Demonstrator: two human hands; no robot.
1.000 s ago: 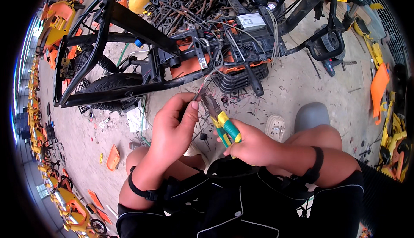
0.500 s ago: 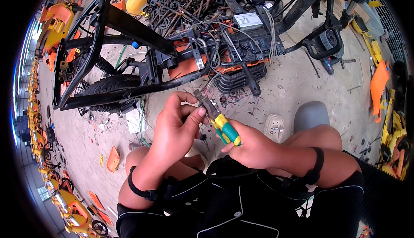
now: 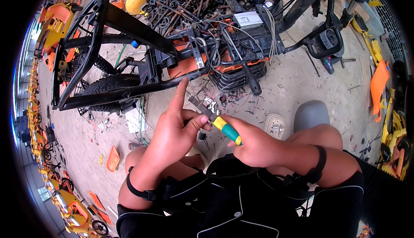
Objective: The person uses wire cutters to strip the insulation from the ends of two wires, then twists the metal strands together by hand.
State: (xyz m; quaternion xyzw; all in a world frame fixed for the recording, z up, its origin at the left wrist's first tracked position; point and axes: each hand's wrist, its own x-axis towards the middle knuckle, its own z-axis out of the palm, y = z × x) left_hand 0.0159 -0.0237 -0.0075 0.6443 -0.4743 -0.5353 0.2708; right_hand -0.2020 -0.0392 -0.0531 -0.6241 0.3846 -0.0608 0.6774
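While the right hand (image 3: 256, 145) grips the green-yellow pliers (image 3: 220, 123) in front of the black frame (image 3: 138, 90), the left hand (image 3: 174, 134) stretches its index finger toward this frame. The left thumb is at the pliers' metal part; whether this hand pinches something, one cannot tell.

1. We have a pale grey floor (image 3: 284, 82) around us, strewn with dark scraps.
2. On our left, a grey panelled wall (image 3: 23, 173) curves away, streaked with bright light (image 3: 32, 31).
3. On our right, we see dark grating (image 3: 394, 39).
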